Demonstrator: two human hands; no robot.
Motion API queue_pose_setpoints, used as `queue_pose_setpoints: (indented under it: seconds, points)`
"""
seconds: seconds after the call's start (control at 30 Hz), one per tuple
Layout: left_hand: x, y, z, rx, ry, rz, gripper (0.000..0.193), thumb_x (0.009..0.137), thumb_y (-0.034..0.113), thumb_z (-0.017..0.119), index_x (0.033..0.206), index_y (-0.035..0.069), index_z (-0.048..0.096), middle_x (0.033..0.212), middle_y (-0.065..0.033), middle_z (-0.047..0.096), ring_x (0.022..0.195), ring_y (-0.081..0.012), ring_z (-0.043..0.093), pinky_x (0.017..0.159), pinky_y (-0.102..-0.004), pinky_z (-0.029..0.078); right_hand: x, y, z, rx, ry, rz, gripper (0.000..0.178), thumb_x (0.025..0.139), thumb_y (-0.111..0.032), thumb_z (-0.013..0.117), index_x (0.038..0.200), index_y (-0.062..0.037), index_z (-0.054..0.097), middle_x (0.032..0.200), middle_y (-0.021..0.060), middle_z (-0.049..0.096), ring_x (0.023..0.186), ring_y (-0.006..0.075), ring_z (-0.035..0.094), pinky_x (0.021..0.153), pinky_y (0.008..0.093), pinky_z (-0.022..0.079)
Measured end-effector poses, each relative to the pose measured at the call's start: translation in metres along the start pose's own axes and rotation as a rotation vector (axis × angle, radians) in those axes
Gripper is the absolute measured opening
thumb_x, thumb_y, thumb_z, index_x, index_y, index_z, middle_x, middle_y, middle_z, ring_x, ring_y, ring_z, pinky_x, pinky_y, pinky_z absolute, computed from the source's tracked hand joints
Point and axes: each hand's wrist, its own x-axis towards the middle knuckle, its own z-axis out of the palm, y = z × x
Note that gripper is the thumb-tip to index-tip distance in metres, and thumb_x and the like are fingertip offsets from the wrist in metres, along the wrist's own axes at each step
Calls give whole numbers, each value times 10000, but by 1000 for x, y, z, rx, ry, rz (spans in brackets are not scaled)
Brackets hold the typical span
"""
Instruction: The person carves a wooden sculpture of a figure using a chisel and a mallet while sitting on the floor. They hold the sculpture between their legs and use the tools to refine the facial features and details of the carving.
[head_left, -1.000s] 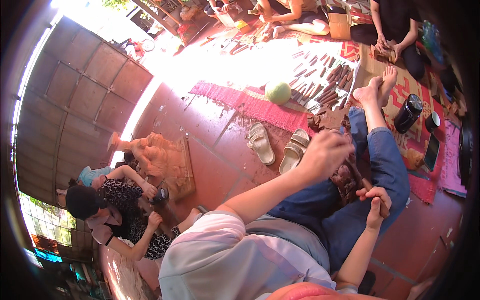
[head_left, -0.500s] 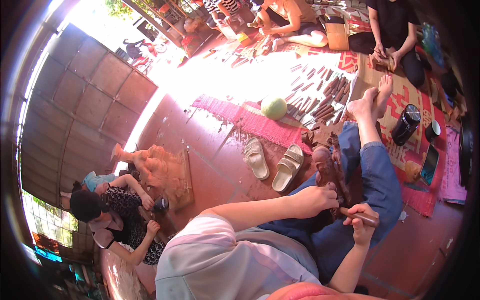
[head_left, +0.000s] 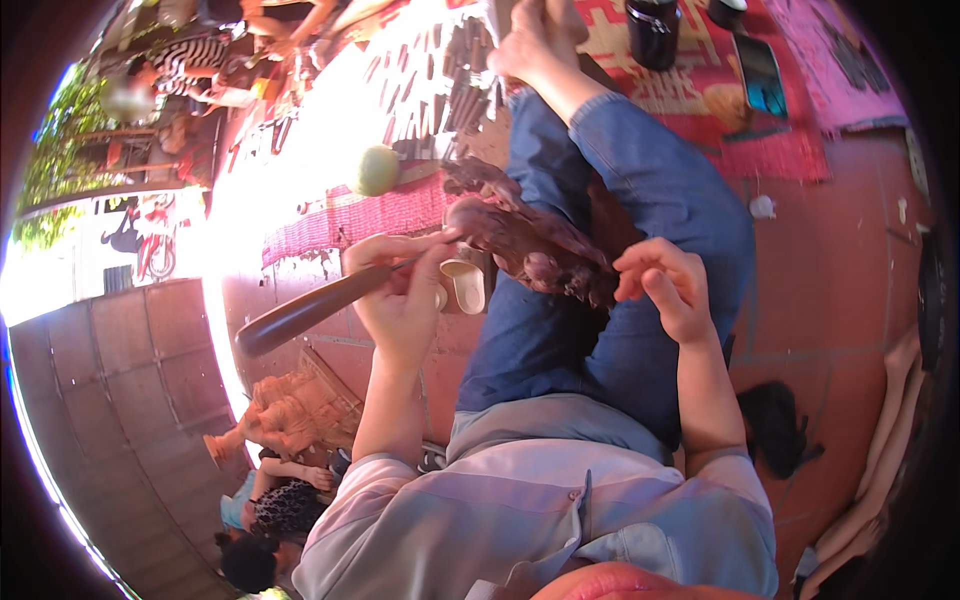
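A dark brown wooden carving (head_left: 535, 240) of a figure lies tilted across my lap, its rounded head toward the left and its rough base toward the right. My left hand (head_left: 393, 305) grips a carving tool (head_left: 312, 312) with a long wooden handle pointing down and left. The tool's narrow metal part passes between the fingers, and the fingertips reach the carving's head. At the other end, my right hand (head_left: 672, 290) has its fingers bent against the base. How firmly they hold it is hard to see.
Pale sandals (head_left: 465, 285) sit partly hidden behind my left hand. Ahead are a round green fruit (head_left: 375, 170) and many wood-handled tools (head_left: 440, 95). A phone (head_left: 760, 75) and black tumbler (head_left: 655, 35) stand at right; an orange sculpture (head_left: 300, 410) and a seated person (head_left: 275, 505) at left.
The wooden-handled tool has passed from my right hand to my left. The carving has tipped from near upright to lying across my lap, and my right hand has moved to its base. My view has turned rightward.
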Motion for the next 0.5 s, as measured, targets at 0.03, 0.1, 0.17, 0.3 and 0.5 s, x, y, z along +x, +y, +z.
queue_pose_setpoints:
  seconds: [0.03,0.1,0.17,0.3,0.5]
  points:
    - [0,0,-2,14,27,3,232,873,-84,519,1023,-12,356,879,-177,592,919,-269,644,770,-335,576,1,0,1,1,-3,-4,343,934,-327,533,945,6,613,691,56,631,602,106,595,550,219,442]
    - [-4,-5,-1,37,63,18,240,876,-89,508,1028,-13,338,897,-201,592,918,-281,649,775,-334,571,-2,-1,2,-18,-10,12,277,923,-269,564,934,2,621,713,52,632,613,101,597,557,214,443]
    - [-8,-12,-3,62,82,63,231,881,-84,507,1021,-8,340,921,-216,590,926,-275,647,760,-325,568,-2,0,4,-52,-17,29,229,912,-226,585,919,0,627,723,48,628,621,97,599,565,209,444]
    - [-12,-24,-8,127,-41,140,205,894,-57,509,1017,-9,353,951,-218,577,961,-285,631,776,-348,560,-1,3,8,-68,-23,8,216,908,-214,588,922,-2,629,715,47,618,621,93,596,571,208,445]
    - [-15,-39,-3,321,-123,161,128,880,-46,539,932,-11,427,960,-187,578,920,-262,632,817,-351,538,-2,1,10,-69,-17,12,202,907,-205,590,923,-7,630,713,44,617,626,90,593,573,211,448]
